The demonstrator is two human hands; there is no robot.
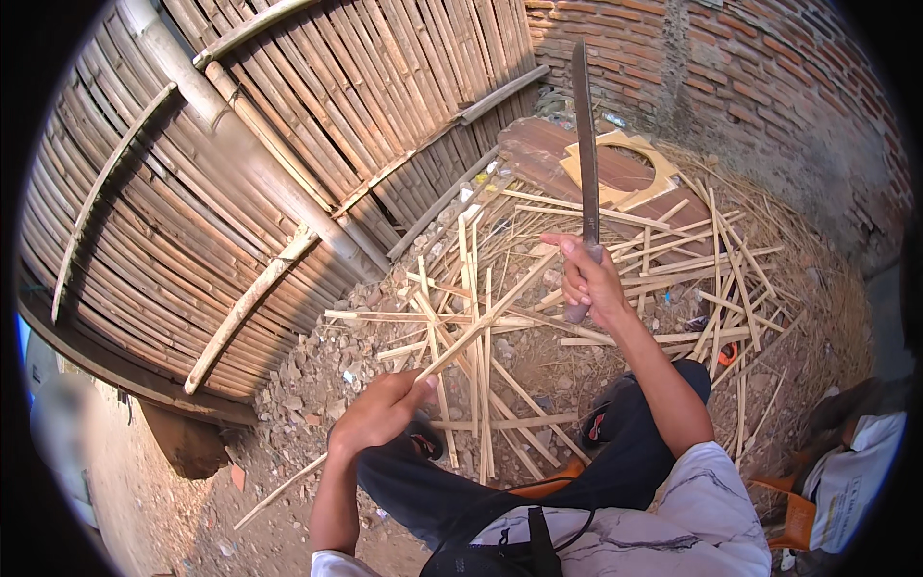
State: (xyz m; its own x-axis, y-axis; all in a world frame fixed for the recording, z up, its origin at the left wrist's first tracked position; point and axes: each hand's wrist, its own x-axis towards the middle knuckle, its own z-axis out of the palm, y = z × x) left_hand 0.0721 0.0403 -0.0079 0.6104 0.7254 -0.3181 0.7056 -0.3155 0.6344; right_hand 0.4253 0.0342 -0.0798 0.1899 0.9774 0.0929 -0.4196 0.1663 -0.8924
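My right hand (593,279) is closed round the handle of a machete (585,144), with the index finger stretched out to the left. Its long dark blade points up and away from me. My left hand (383,412) grips a long, pale bamboo strip (486,322) that slants from the lower left to near the machete's handle. The strip's tail end sticks out below my left wrist. Between and beyond my hands, many split bamboo strips (476,385) lie criss-crossed on the stony ground.
A bamboo-slat wall (317,106) rises on the left and a brick wall (740,77) at the back right. A brown board (548,159) bears a yellowish panel with a round hole (586,178). White sacking (860,481) and an orange piece (798,519) lie at the lower right.
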